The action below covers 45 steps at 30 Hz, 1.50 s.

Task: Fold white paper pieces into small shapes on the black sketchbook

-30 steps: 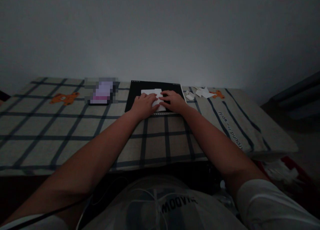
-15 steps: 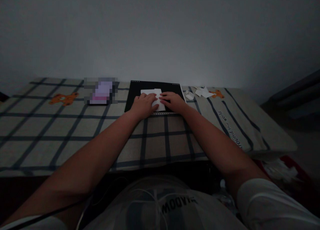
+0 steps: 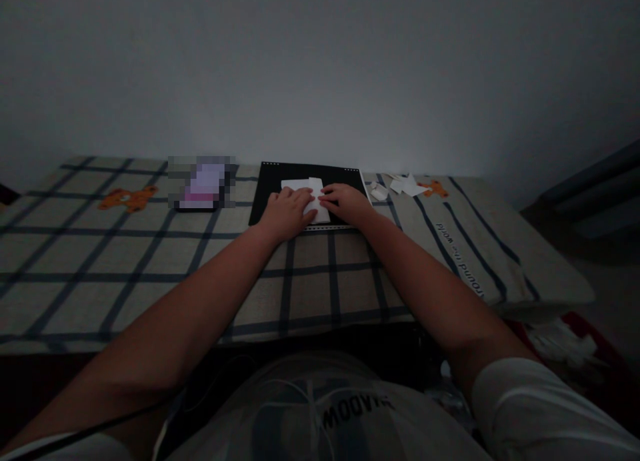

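Beneath everything, a checked tabletop (image 3: 310,294). Upon it, a black notebook (image 3: 273,176). Over the notebook, left hand (image 3: 289,213) and right hand (image 3: 353,205), fingers loosely parted, resting on white paper (image 3: 316,185) at the notebook's middle. Visible strip's long axis from the notebook's far side to its near edge (remaining outline partly hidden under left fingers). Right of the notebook, white scraps (image 3: 411,185).

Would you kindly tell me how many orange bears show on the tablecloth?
2: one bear left of the phone, another bear beside the paper scraps; others may be hidden.

White folded paper (image 3: 323,211) lies flat; black notebook (image 3: 336,173) beneath.
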{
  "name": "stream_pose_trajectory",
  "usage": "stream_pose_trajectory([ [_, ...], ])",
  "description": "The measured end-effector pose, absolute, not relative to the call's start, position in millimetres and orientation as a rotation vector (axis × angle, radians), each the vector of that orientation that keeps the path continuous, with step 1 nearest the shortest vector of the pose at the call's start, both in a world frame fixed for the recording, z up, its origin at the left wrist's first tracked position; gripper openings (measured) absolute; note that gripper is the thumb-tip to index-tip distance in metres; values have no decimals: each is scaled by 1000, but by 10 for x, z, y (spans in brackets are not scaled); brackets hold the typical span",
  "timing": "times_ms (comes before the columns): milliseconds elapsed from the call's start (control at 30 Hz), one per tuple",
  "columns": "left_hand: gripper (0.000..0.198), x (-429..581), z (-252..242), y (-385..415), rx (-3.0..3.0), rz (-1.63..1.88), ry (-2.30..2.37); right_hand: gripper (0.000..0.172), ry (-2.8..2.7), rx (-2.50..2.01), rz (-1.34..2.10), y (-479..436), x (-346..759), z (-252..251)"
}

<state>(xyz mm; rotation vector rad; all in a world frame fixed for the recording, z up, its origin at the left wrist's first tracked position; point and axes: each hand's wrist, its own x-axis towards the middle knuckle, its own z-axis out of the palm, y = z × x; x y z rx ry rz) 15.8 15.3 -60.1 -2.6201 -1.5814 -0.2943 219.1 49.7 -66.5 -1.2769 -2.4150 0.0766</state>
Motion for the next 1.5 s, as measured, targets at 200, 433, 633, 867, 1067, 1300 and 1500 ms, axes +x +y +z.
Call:
stream_pose_trajectory([
  [200,50,157,-565,127,-2623,-290,-1562,26,-2448,-1289,64,494,2172,-644],
  [433,51,153,-564,162,-2641,-263,-1606,20,-2323,-1219,151,565,2200,-689],
  [633,51,143,-574,172,-2651,-277,-1596,14,-2247,-1234,167,619,2236,-648],
  [867,52,152,-566,187,-2666,-249,-1628,15,-2291,-1259,143,691,2224,-658],
  [1067,52,145,-573,192,-2664,-260,-1618,16,-2270,-1285,134,717,2227,-673],
  [1300,52,156,-550,177,-2673,-234,-1644,18,-2391,-1320,51,711,2194,-615],
  [1500,52,146,-570,189,-2670,-244,-1623,19,-2533,-1303,0,631,2216,-540],
])
